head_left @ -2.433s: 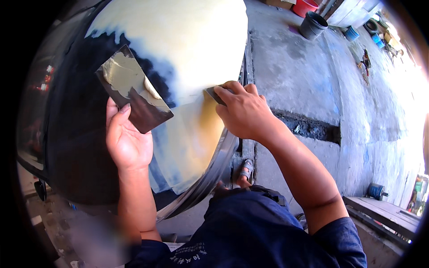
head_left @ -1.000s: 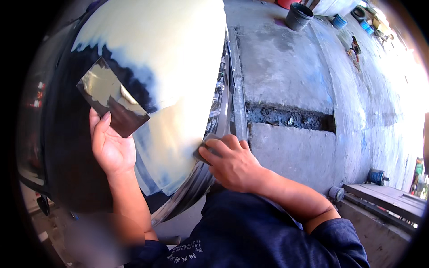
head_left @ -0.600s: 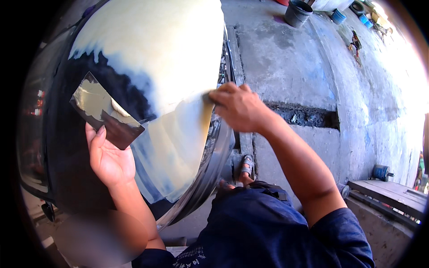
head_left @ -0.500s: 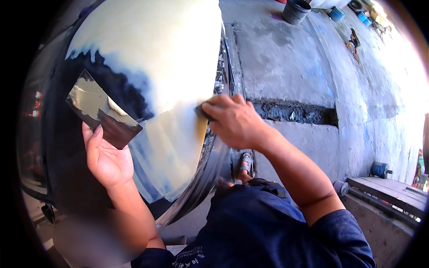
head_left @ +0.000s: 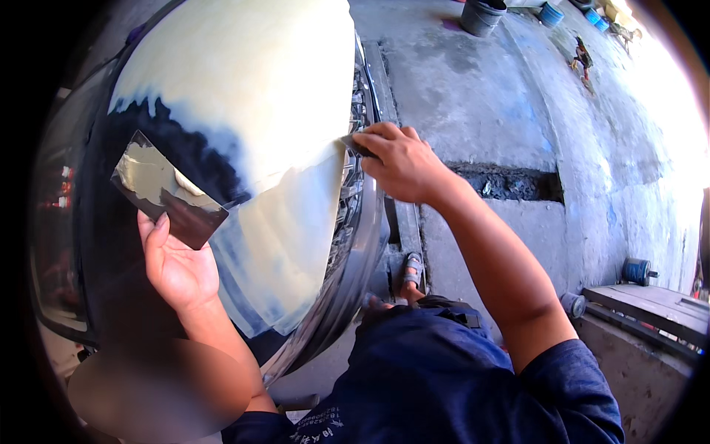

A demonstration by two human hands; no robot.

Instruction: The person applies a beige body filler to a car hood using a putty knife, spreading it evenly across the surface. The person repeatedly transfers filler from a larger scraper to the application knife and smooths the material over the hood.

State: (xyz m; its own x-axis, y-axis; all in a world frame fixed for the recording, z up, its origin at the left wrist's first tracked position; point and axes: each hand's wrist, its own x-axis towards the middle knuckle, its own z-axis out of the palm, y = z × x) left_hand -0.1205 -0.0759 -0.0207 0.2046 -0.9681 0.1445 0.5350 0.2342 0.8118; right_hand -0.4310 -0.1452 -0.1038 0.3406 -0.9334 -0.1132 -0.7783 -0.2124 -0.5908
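A car hood (head_left: 288, 81) covered in pale cream filler takes up the middle; bare black paint (head_left: 185, 140) shows in a ragged patch at its left. My left hand (head_left: 181, 274) grips the lower edge of a dark flat mixing board (head_left: 188, 220) over the hood. Beige putty (head_left: 150, 172) is smeared across the board's upper part, with a thicker ridge at its right. Between the fingers and thumb of my right hand (head_left: 407, 164) is a dark putty spreader (head_left: 356, 146). Its tip meets the hood's right edge, beside a thin, freshly smoothed strip.
Past the hood's edge lie the car's open front gap (head_left: 345, 214) and dark bumper (head_left: 373, 244). A rubble-filled trench (head_left: 510, 183) cuts the concrete floor. A black bucket (head_left: 483, 16), a rooster (head_left: 583, 55), and a low wooden bench (head_left: 651, 314) are to the right.
My right hand has moved away from me along the hood's right edge with the spreader. My left hand keeps the board in nearly the same place.
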